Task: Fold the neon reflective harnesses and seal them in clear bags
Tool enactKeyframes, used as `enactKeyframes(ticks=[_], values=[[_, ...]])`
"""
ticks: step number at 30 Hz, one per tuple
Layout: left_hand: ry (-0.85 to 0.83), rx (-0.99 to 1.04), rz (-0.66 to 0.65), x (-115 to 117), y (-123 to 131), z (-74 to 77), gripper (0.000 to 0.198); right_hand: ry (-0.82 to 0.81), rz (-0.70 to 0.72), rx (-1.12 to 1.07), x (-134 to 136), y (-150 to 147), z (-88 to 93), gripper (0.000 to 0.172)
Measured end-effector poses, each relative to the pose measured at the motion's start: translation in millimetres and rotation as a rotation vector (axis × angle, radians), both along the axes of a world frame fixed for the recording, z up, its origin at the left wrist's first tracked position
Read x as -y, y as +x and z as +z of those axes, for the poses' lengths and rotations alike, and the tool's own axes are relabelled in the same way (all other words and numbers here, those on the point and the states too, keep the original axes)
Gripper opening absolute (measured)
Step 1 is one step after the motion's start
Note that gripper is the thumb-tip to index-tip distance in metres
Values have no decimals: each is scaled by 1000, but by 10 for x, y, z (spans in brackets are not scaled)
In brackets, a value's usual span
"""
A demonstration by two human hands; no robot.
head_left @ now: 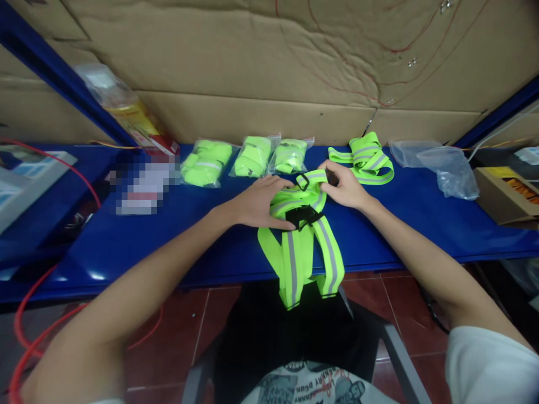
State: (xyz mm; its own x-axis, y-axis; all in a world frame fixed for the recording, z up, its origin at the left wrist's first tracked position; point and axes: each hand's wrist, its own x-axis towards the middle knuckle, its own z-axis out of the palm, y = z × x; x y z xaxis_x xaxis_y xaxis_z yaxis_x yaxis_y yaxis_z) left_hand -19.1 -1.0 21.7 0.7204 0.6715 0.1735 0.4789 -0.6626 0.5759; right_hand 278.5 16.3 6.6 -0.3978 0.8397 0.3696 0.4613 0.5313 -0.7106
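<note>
Head cam: neon strap [304, 247] sits btwn both hands at the tabletop [227, 255] edge, long axis twd the person, loops hanging off; L hand [259, 202] grips the bundle, fingers half-curled, nearer the black buckle [303, 216]; R hand [347, 188] pinches the folded far end, fingers nearly closed.

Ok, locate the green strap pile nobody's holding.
In the head view, the green strap pile lies right of centre on the blue table, just beyond the right hand and left of the clear plastic bags.
</note>
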Motion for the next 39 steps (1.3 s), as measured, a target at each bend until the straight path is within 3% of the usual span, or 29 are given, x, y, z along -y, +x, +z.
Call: enactKeyframes(ticks=[3,6,9,13,19,23,28,32,36,39], values=[[-81,28,54,-6,33,-58,77,-51,-68,-129,13,-56,0,18],[-158,187,70,-54,4,-55,64,-169,-168,-367,-17,-94,17,35],[-74,352,171,-118,-54,-34,41,-316,-217,-562,-61,-93,55,48],[44,495,358,-155,-71,-45,17,-389,-195,-623,-105,-45,90,56],[-247,1020,592,-152,104,-78,48,-435,-205,-605,-195,74,55,68],[-325,1224,639,-258,143,-64,44,-355,-143,-588,-217,123,81,72],[-397,1239,654,-223,140,56,42,-335,-161,-527,-81,46,232,69],[-461,1224,646,-113,164,162,46,-335,-39,-547,76,-23,332,60],[-492,1236,583,-171,103,135,50,-279,66,-521,110,11,312,72],[-438,1291,564,-255,37,91,55,-255,-25,-493,45,68,220,76]])
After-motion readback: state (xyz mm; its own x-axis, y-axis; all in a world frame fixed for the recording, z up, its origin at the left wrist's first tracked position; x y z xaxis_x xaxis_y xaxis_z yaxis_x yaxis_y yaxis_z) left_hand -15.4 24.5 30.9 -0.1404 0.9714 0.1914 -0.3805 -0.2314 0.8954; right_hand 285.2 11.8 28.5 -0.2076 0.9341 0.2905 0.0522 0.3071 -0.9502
